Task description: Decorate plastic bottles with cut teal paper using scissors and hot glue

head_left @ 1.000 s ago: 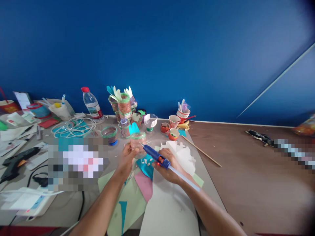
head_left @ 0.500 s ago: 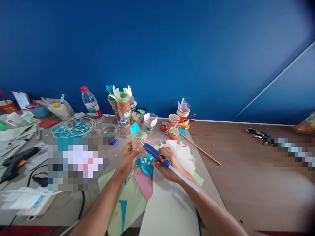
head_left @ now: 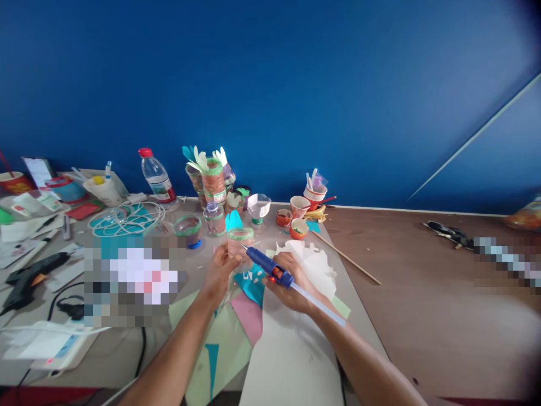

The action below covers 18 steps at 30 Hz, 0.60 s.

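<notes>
My left hand (head_left: 221, 269) is closed on the side of a cut plastic bottle piece (head_left: 240, 243), clear pinkish with a green rim. A blue piece of paper stands up just behind it. In my right hand (head_left: 291, 282) is a blue hot glue gun (head_left: 267, 263), its metal nozzle pointing left at the bottle piece's wall; whether the tip touches cannot be made out. A translucent glue stick (head_left: 319, 304) sticks out of the gun's back, over my right wrist. Beneath the hands lie blue paper (head_left: 250, 283) with white bits and a pink sheet (head_left: 247, 317).
Decorated bottle cups (head_left: 213, 175) with paper petals stand by the wall. A water bottle (head_left: 157, 180), coiled white tubing (head_left: 127, 219), a black glue gun (head_left: 31, 276) and a power strip (head_left: 70, 349) are at left. Small red cups (head_left: 298, 229) and a wooden stick (head_left: 349, 259) lie right.
Almost nothing differs. Both hands hold the same bottle piece and glue gun in nearly the same place; the whole view has shifted very slightly.
</notes>
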Tool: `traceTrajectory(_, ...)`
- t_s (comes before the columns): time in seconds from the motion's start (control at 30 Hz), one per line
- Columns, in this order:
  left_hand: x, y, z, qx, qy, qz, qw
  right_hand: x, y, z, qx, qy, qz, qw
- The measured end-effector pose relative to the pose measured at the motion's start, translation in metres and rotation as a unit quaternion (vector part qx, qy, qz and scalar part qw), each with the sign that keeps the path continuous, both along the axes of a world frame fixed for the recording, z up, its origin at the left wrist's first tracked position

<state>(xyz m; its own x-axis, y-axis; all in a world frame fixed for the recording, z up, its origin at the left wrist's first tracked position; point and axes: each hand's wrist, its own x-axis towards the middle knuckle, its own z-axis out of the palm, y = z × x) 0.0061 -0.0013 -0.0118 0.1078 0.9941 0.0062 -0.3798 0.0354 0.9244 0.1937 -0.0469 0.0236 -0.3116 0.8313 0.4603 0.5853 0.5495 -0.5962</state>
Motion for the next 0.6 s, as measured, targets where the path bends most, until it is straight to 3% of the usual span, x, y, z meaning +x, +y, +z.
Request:
traceTrajectory(0.3,0.000,-0.003,0.014,-0.035,-0.031,-0.005,0.999,0.002,0.001,0.002,-0.006,-0.008,-0.016,1.000)
traceTrajectory(0.6,0.003,-0.003,0.011,-0.014,-0.021,0.001,1.000,-0.001,0.000,0.003,-0.004,0.016,0.017,1.000)
